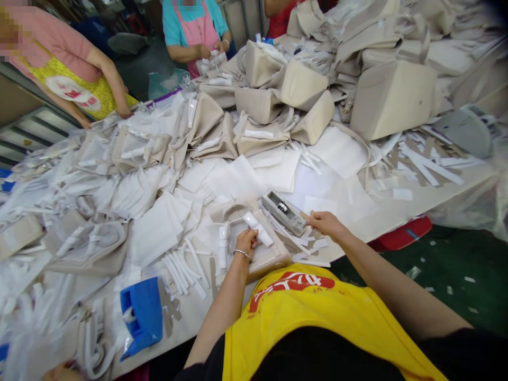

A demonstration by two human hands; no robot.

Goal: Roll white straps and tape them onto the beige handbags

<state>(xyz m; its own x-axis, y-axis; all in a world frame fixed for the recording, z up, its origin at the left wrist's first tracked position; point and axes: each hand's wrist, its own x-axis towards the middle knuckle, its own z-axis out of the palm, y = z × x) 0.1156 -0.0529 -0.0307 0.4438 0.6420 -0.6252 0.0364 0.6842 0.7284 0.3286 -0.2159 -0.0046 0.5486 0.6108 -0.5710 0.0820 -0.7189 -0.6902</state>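
Observation:
My left hand (246, 241), with a bracelet at the wrist, is closed on a white wrapped handle strap (257, 228) of a beige handbag (260, 254) lying at the table's near edge. My right hand (323, 222) reaches to the grey tape dispenser (284, 212) just right of the bag; its fingers are curled at the dispenser's near end, and what they pinch is too small to make out. White paper strips (180, 270) lie scattered around the bag.
Beige handbags (301, 84) are heaped across the far table, with white wrapping sheets (238, 177) spread between. A blue plastic holder (143, 315) sits at the near left edge. Two people (67, 74) work at the far side; a red object (400, 233) lies on the green floor.

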